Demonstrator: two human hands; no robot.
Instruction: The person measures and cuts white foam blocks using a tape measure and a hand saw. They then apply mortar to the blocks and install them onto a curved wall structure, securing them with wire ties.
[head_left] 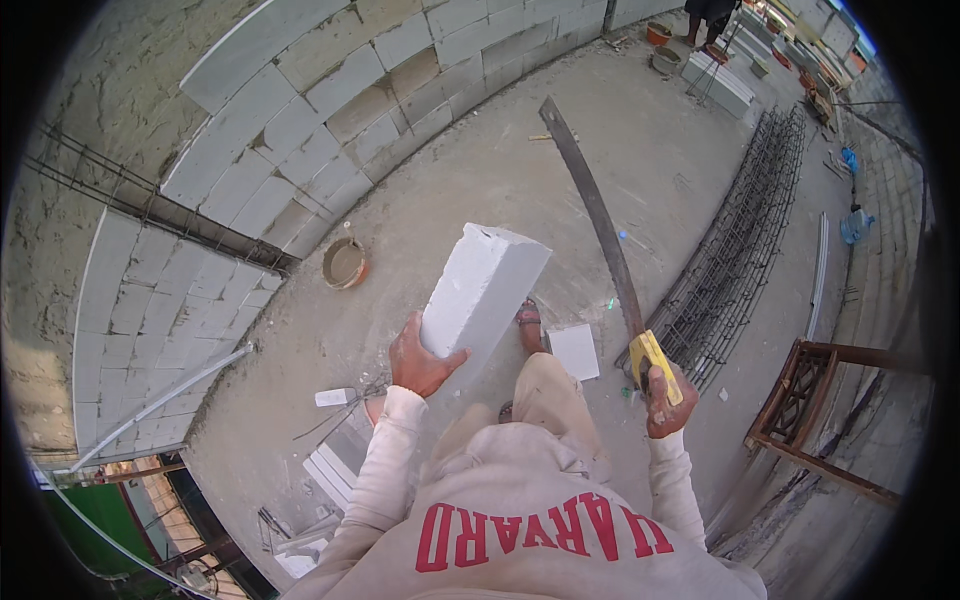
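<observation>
A white lightweight concrete block (478, 290) is held up in front of me by my left hand (423, 357), whose thumb and fingers grip its near end. My right hand (667, 400) is wrapped round the yellow handle (650, 360) of a hand saw. The saw's long dark blade (592, 205) points away and up to the left, apart from the block. Below, near my sandalled foot (530, 325), a squarish white block piece (573, 352) lies on the floor.
A block wall (330, 105) curves along the left, with an orange mortar bucket (346, 263) near it. Rebar cages (735, 245) lie on the right beside a rusty steel frame (800, 400). Stacked blocks (335, 465) sit at my lower left. A person (708, 15) stands far off.
</observation>
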